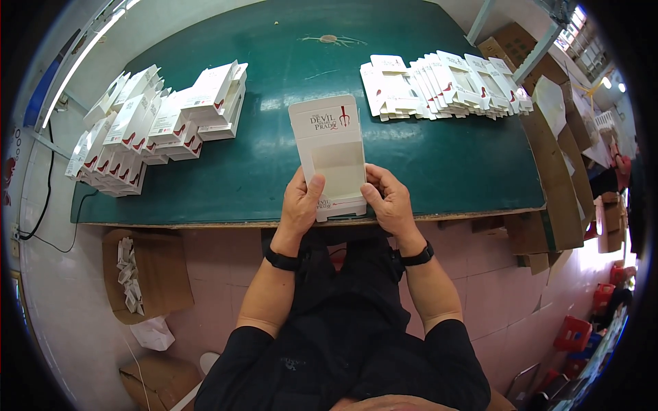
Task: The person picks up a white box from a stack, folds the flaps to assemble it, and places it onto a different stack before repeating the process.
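A white carton (301, 147) with a cut-out window and dark and red print stands between my hands, over the near edge of the green table (274, 171). On its left side, my left hand (300, 203) grips it with the thumb on the front. My right hand (388, 200) clasps the lower right side, thumb also in front. The upper panel rises open; small flaps show at the bottom end. Behind the carton, most of my fingers are hidden.
Folded white boxes (164, 127) are stacked at the table's left. Flattened cartons (445, 85) lie overlapping at the far right. Below left, a cardboard box (168, 274) holds white pieces. More cardboard (558, 198) stands against the right edge. Red stools (572, 333) are on the floor.
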A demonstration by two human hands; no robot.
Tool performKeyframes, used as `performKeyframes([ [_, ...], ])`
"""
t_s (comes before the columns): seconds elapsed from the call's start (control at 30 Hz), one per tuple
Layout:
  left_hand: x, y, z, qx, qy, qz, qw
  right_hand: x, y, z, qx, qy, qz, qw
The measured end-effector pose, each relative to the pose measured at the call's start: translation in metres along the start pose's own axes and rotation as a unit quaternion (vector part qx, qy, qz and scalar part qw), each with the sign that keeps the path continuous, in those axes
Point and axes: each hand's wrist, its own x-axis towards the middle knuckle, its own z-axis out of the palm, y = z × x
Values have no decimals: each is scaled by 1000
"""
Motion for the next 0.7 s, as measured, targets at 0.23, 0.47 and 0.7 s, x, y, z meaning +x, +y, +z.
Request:
performKeyframes([
  [0.23, 0, 0, 0, 5, -1, 1, 1000, 0, 1, 0, 0, 0, 2, 1000],
  [0.47, -1, 0, -1, 6, -3, -1, 1000, 0, 0, 0, 2, 2, 2, 1000],
  [0.7, -1, -1, -2, 9, -17, -8, 1000, 0, -1, 0, -4, 2, 0, 1000],
])
